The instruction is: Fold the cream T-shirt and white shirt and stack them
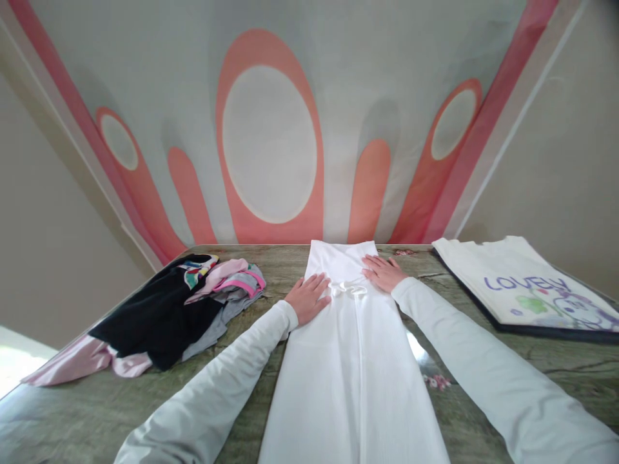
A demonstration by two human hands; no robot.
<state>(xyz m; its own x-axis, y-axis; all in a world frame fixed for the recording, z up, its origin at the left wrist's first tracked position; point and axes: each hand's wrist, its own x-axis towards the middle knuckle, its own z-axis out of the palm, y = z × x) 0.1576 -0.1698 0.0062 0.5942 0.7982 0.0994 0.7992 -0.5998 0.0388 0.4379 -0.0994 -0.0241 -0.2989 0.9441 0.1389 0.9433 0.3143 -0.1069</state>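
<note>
Our left hand (308,298) and right hand (384,271) lie flat and open on the dress (353,367), beside its bow (349,289), holding nothing. Clothes (164,316) sit left of the dress.

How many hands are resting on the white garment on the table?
2. The left hand lies flat on the left edge of the white garment, beside the bow; the right hand lies flat just right of the bow, nearer the top. No other hands show.
</note>
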